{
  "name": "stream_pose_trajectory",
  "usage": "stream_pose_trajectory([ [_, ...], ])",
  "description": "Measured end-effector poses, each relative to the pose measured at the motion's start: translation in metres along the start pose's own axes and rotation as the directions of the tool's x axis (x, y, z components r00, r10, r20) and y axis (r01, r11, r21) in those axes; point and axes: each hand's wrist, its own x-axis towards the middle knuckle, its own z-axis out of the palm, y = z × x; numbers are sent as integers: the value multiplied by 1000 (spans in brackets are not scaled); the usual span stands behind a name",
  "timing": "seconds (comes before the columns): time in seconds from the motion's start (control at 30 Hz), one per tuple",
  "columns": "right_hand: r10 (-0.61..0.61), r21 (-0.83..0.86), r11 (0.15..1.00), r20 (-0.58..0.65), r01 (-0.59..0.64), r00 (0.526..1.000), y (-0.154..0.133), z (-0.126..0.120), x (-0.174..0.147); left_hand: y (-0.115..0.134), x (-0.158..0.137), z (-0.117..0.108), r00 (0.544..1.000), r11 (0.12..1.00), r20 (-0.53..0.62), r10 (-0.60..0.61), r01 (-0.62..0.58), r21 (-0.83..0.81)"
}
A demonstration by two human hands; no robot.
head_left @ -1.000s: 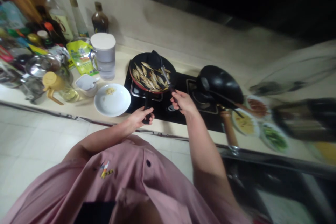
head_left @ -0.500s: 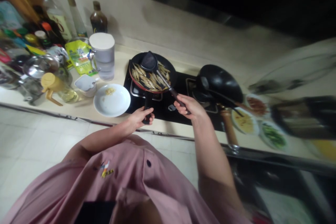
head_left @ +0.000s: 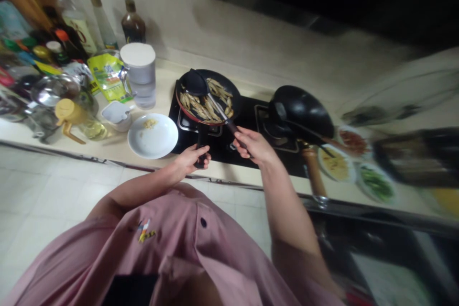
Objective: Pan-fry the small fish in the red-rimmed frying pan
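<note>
My left hand (head_left: 193, 158) is wrapped round the black handle of a frying pan (head_left: 232, 87), black inside and red outside, that sits on the left burner. Browned small fish (head_left: 202, 109) are spread across the pan. In my right hand (head_left: 254, 146) is the dark handle of a spatula (head_left: 196, 83) with a metal shank. Its broad black head is over the fish at the pan's left back side; whether it touches them I cannot tell. A white plate (head_left: 152, 143) with a little chopped pale garlic or ginger lies left of the pan.
A black wok (head_left: 303, 112) with a wooden handle stands on the right burner, a utensil lying across it. Beyond it are plates of yellow shreds (head_left: 335, 165), green pieces (head_left: 376, 181) and reddish meat (head_left: 355, 142). A water pitcher (head_left: 139, 76), oil jug (head_left: 81, 122) and several bottles crowd the left.
My right hand has moved slightly left, carrying the spatula head left across the pan. My left hand keeps its hold on the pan handle.
</note>
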Motion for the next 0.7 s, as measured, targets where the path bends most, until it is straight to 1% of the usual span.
stream_pose_trajectory([
  [0.17,-44,-29,999,-90,42,995,-2,8,18,0,1,0,1000,1000,-10,11,-10,24],
  [0.23,-58,-31,998,-106,55,993,-4,9,20,-1,2,0,1000,1000,-13,13,-12,21],
  [0.43,-69,-61,996,-79,64,995,-3,8,13,-2,1,0,1000,999,-16,16,-15,32],
  [0.63,-92,-135,989,-184,68,978,2,11,15,-2,1,0,1000,1000,-9,8,-8,22],
  [0.7,-88,-123,990,-181,67,980,1,13,15,-2,1,-1,1000,1000,2,7,-7,11],
])
